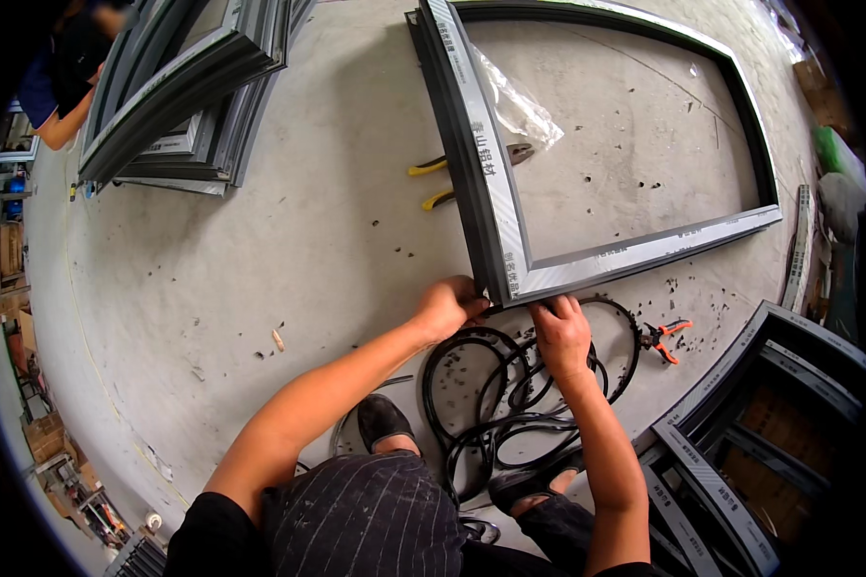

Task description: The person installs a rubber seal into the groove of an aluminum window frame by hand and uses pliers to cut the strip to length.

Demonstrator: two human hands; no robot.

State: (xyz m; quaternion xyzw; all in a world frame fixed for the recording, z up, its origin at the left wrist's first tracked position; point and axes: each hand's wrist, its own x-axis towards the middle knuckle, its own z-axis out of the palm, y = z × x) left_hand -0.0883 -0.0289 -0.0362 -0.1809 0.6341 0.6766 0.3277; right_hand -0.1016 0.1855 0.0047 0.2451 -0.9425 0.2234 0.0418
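Note:
A dark grey window frame [491, 173] with white printed protective film stands in front of me, its near left corner closest to my hands. At that corner my left hand [449, 308] is closed in a pinch on a thin black rubber strip [498, 310]. My right hand [561, 334] is just right of it, fingers closed against the underside of the near bar, where the strip seems to run; its fingertips are partly hidden. More black strip [481, 420] lies in loose coils on the floor below my hands and around my feet.
Orange-handled cutters [662, 341] lie right of the coils; yellow-handled pliers [431, 167] and clear plastic film [520, 106] are by the frame. More frames stand at upper left [188, 96] and lower right [712, 471]. Another person's arm [67, 120] shows at far left. Black scraps dot the floor.

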